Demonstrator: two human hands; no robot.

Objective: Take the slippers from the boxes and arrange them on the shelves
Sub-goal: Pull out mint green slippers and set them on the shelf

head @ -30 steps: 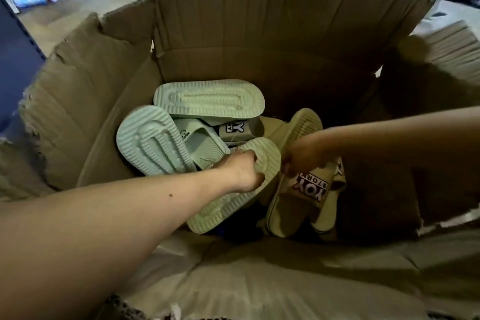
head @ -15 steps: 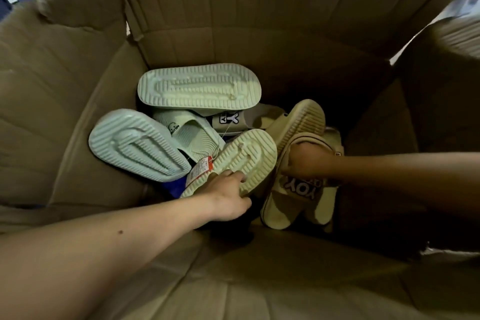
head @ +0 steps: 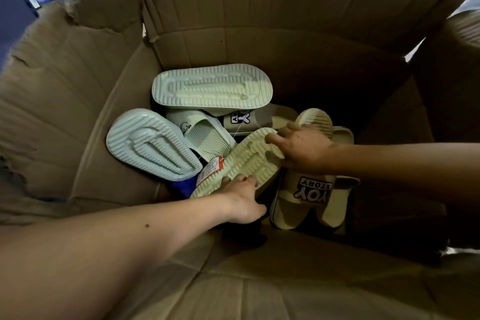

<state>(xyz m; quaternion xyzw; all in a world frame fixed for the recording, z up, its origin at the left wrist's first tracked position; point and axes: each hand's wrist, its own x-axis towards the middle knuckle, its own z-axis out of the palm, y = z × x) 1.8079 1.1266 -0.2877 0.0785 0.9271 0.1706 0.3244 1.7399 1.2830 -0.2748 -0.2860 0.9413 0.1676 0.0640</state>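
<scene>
Deep in the creased cardboard box, the left hand curls its fingers over the near end of a ridged, sole-up cream slipper; the right hand, fingers spread, presses its far end among the other rubbery slippers.

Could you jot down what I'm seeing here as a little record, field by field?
place: inside a cardboard box
contents: loose slippers, several sole-up
left hand: on the near end of a sole-up slipper
right hand: fingers spread on that slipper's far end
tag: red and white, beside that slipper
beige pair: strap-up, printed "STORY", under the right wrist
shelves: not in view
</scene>
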